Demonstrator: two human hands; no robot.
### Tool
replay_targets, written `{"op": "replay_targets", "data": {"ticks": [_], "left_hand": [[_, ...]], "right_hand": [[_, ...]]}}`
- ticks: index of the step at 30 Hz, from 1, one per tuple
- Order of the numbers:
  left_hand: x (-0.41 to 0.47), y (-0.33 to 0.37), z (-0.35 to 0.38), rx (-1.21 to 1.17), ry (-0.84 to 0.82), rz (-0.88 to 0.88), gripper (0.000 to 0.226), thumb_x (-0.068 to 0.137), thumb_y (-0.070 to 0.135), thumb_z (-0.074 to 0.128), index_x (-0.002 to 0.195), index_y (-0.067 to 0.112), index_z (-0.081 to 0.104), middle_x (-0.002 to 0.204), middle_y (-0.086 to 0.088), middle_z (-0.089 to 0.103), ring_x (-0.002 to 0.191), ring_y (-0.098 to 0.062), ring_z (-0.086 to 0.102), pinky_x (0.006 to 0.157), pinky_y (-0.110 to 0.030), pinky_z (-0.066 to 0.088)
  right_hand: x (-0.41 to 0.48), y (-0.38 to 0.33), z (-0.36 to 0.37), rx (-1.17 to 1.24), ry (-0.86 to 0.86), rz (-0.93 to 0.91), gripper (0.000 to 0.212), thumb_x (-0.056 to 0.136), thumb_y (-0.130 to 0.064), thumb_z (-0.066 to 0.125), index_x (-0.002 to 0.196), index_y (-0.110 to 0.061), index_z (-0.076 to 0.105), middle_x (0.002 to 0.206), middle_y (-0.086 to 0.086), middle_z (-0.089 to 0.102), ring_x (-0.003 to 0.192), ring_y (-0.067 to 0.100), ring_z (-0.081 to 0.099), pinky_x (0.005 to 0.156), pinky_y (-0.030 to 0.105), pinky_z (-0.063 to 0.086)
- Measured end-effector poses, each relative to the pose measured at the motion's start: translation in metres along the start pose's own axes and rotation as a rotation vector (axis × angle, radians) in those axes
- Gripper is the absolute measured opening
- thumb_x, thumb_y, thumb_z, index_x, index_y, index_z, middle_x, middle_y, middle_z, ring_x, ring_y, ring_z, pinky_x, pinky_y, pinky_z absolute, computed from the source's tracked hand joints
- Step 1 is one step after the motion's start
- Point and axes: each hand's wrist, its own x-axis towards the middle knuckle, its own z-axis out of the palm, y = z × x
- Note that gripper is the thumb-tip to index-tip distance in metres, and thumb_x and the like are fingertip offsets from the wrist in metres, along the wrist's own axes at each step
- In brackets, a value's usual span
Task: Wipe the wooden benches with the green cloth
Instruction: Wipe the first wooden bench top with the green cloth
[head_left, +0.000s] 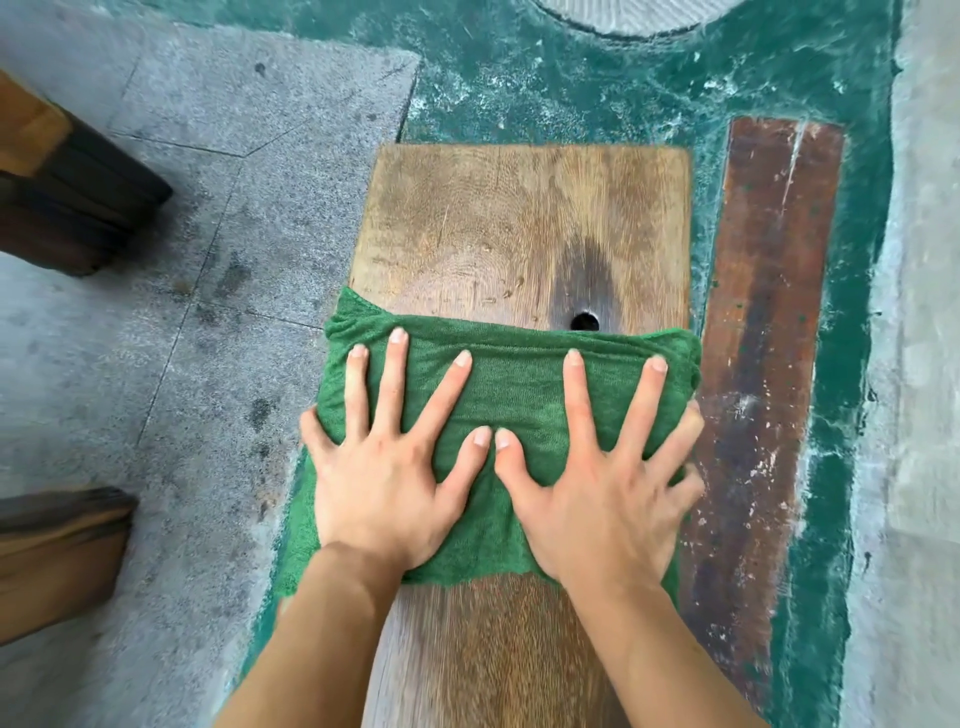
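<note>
A: Where is the green cloth (511, 410)?

B: In the middle of the frame, laid across the full width of the wooden bench (519, 228). Its left edge hangs over the bench's left side and drops toward the lower left; its right end is bunched at the bench's right edge.

A: And the hands?

B: Both lie flat on the cloth, palms down, side by side. The left hand (384, 478) has its fingers spread wide, little finger curling over the cloth's left edge. The right hand (597, 499) is spread too, its outer fingers wrapping the bunched right end of the cloth. The two thumbs almost touch at the centre. Neither hand pinches; they press the fabric down on the wood.

A: What shows of the bench?

B: A worn plank running from the bottom centre up to the middle of the frame. Just above the cloth's upper edge is a dark round hole (584, 321) with a dark stain rising from it.

A: Anything around it?

B: A dark reddish board (763, 332) lies on the ground to the right, on green painted floor (571, 88). Grey paving (208, 208) fills the left side, where parts of other wooden furniture (62, 208) show at the left edge, upper and lower
</note>
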Motion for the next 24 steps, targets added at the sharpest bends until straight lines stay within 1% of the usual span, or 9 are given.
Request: {"op": "replay_targets", "data": {"ticks": [7, 10, 11, 15, 16, 20, 24], "left_hand": [[0.008, 0.002, 0.001, -0.016, 0.000, 0.022, 0.067, 0.098, 0.078, 0.014, 0.161, 0.057, 0.009, 0.177, -0.001, 0.003, 0.161, -0.035, 0.007, 0.108, -0.074, 0.028], [0.019, 0.001, -0.001, -0.022, -0.007, 0.027, 0.068, 0.097, 0.078, 0.017, 0.161, 0.056, 0.010, 0.177, -0.002, 0.002, 0.161, -0.036, 0.008, 0.107, -0.073, 0.028], [0.034, 0.000, -0.009, -0.029, -0.023, 0.036, 0.068, 0.097, 0.078, 0.019, 0.161, 0.057, 0.009, 0.177, -0.002, 0.002, 0.161, -0.036, 0.007, 0.107, -0.073, 0.028], [0.060, -0.003, -0.012, -0.031, -0.008, 0.070, 0.069, 0.097, 0.079, 0.021, 0.161, 0.057, 0.009, 0.177, -0.001, 0.002, 0.161, -0.036, 0.008, 0.107, -0.074, 0.031], [0.074, -0.003, -0.013, -0.038, -0.034, 0.089, 0.069, 0.097, 0.078, 0.022, 0.161, 0.056, 0.010, 0.177, -0.002, 0.003, 0.161, -0.036, 0.008, 0.106, -0.074, 0.031], [0.080, -0.003, -0.012, -0.037, -0.032, 0.091, 0.068, 0.098, 0.077, 0.022, 0.162, 0.055, 0.011, 0.177, -0.003, 0.002, 0.161, -0.037, 0.008, 0.105, -0.075, 0.031], [0.092, -0.003, -0.015, -0.039, -0.026, 0.094, 0.068, 0.098, 0.077, 0.023, 0.162, 0.055, 0.011, 0.177, -0.003, 0.001, 0.161, -0.037, 0.006, 0.105, -0.076, 0.031]], "right_hand": [[0.010, -0.001, -0.001, -0.025, -0.003, 0.009, 0.091, 0.086, -0.090, 0.026, 0.165, -0.047, 0.014, 0.175, 0.017, 0.007, 0.147, 0.056, 0.022, 0.092, 0.067, 0.041], [0.016, -0.003, -0.003, -0.038, -0.007, 0.012, 0.091, 0.086, -0.090, 0.026, 0.165, -0.048, 0.011, 0.175, 0.015, 0.004, 0.148, 0.056, 0.020, 0.094, 0.068, 0.040], [0.027, -0.010, -0.009, -0.043, -0.030, 0.026, 0.090, 0.086, -0.090, 0.025, 0.165, -0.048, 0.010, 0.176, 0.015, 0.003, 0.149, 0.055, 0.019, 0.094, 0.068, 0.040], [0.045, -0.015, -0.014, -0.041, -0.021, 0.038, 0.089, 0.087, -0.088, 0.025, 0.165, -0.047, 0.013, 0.175, 0.016, 0.006, 0.147, 0.055, 0.023, 0.092, 0.067, 0.042], [0.057, -0.017, -0.015, -0.049, -0.033, 0.057, 0.089, 0.087, -0.089, 0.025, 0.165, -0.047, 0.014, 0.175, 0.016, 0.006, 0.147, 0.056, 0.024, 0.091, 0.067, 0.042], [0.069, -0.020, -0.018, -0.050, -0.051, 0.055, 0.091, 0.086, -0.089, 0.026, 0.165, -0.047, 0.015, 0.175, 0.016, 0.005, 0.147, 0.056, 0.024, 0.092, 0.067, 0.042], [0.080, -0.023, -0.020, -0.060, -0.051, 0.067, 0.090, 0.086, -0.090, 0.023, 0.165, -0.048, 0.014, 0.175, 0.015, 0.005, 0.147, 0.056, 0.024, 0.092, 0.067, 0.041]]}}
